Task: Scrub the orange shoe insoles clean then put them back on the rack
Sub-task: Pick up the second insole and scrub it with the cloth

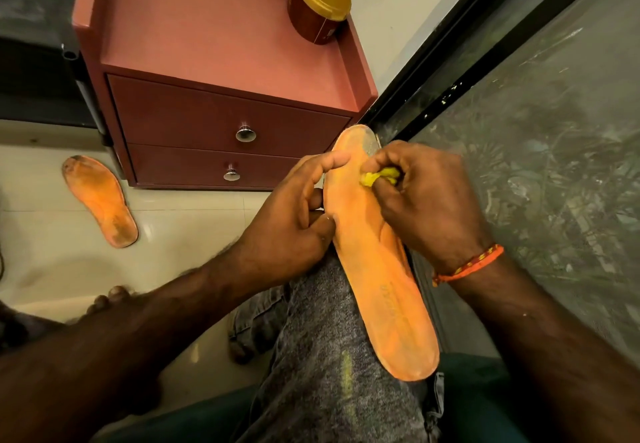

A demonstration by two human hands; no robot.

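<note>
An orange insole [377, 269] lies lengthwise along my grey-trousered knee, toe end pointing away from me. My left hand [291, 214] grips its left edge near the toe, thumb on top. My right hand [422, 200] pinches a small crumpled yellow cloth [379, 176] and presses it onto the insole's toe area. A second orange insole [100, 200], with dark dirt at its toe and heel, lies flat on the tiled floor to the left, away from both hands.
A red-brown two-drawer cabinet [228, 131] stands just ahead with a tub with a yellow lid [317, 2] on its pink top. A black frame and glass pane [540, 131] run along the right. A dark unit [38, 72] sits at the far left.
</note>
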